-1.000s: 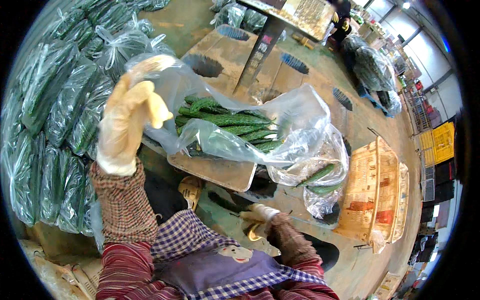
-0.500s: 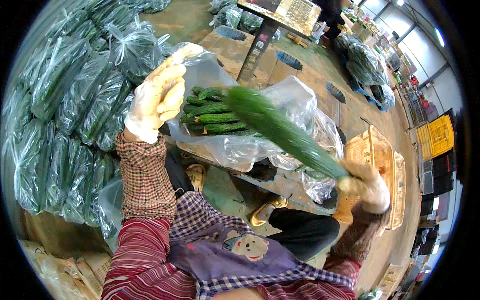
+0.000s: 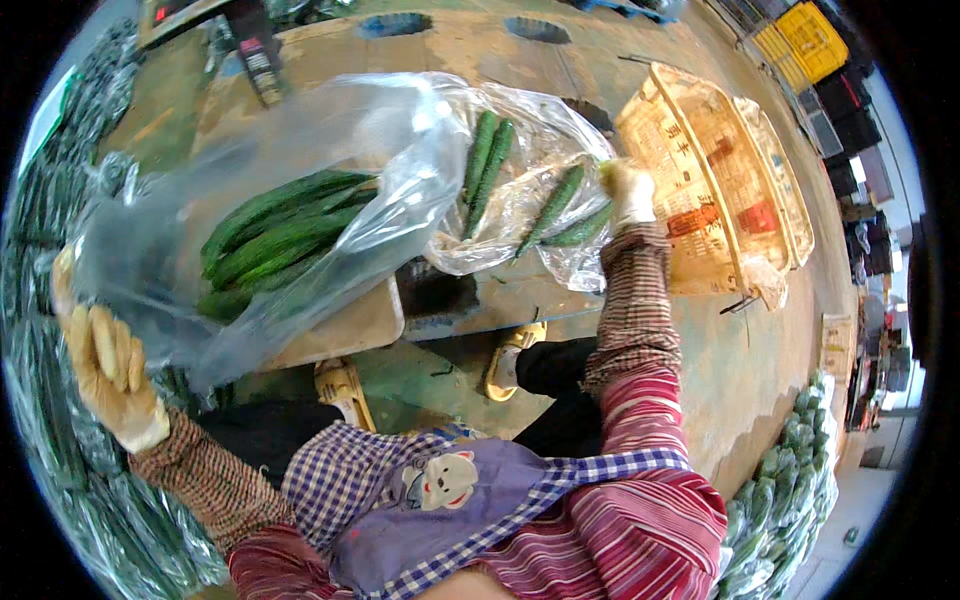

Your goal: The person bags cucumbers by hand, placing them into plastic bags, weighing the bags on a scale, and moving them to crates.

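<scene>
My left hand (image 3: 108,365), in a pale glove, is closed on the rim of a clear plastic bag (image 3: 150,240) and stretches it out to the left. Several long green cucumbers (image 3: 285,230) lie side by side inside this bag. At the right my gloved right hand (image 3: 628,190) is beside a crumpled clear plastic sheet (image 3: 455,250), close to the ends of two loose cucumbers (image 3: 552,210). Its fingers are blurred, so whether they grip anything does not show. Another pair of cucumbers (image 3: 488,165) rests on the sheet farther left.
Under the bag is a low board (image 3: 360,325). A yellowed plastic crate (image 3: 690,170) stands just right of my right hand. Bagged cucumbers (image 3: 50,440) are piled along my left side, with more bagged produce (image 3: 785,500) at lower right. A dark post (image 3: 255,50) rises at upper left.
The large cucumber is out of my right hand, which has moved up and left to the loose cucumbers. My left hand has moved down and left, pulling the bag wide. The view has turned rightward.
</scene>
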`<act>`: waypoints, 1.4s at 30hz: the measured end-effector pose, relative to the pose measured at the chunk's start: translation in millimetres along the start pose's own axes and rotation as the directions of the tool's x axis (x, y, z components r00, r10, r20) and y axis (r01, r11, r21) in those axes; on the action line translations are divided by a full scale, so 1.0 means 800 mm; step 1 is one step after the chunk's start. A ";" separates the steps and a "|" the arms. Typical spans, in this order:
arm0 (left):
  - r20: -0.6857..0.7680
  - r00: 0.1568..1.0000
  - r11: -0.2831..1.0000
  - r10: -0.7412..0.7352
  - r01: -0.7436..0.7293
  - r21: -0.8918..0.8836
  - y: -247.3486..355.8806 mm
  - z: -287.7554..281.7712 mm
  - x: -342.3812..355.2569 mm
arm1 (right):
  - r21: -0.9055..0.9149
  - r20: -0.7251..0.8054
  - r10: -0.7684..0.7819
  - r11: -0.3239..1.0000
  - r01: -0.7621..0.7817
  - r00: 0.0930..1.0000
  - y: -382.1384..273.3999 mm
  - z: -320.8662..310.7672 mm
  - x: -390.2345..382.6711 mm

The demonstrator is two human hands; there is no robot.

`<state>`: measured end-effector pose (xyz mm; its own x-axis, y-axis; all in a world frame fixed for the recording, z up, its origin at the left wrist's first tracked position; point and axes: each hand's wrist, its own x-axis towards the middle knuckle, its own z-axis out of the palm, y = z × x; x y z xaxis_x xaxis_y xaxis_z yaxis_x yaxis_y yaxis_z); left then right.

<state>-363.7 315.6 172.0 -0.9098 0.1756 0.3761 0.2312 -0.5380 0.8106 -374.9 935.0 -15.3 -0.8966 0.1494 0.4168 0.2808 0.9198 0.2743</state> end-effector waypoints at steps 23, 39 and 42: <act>-0.179 0.983 0.985 0.031 0.000 0.173 -0.071 -0.009 0.031 | 0.498 0.623 0.767 -0.239 -0.833 0.152 -0.104 0.122 -0.112; -0.296 0.954 0.977 0.038 0.026 0.209 -0.015 0.039 0.013 | 0.411 0.418 0.373 -0.891 0.194 0.828 -0.148 -0.177 -0.101; -0.140 0.989 0.995 -0.053 0.064 0.075 -0.017 0.047 0.013 | 0.425 0.029 0.370 -0.845 0.324 0.929 -0.143 -0.254 -0.060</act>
<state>-363.6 355.7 181.9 -0.9600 0.0867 0.2662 0.1979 -0.4628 0.8641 -294.3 748.7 109.3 -0.7385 0.4895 0.4636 -0.6731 -0.5746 -0.4655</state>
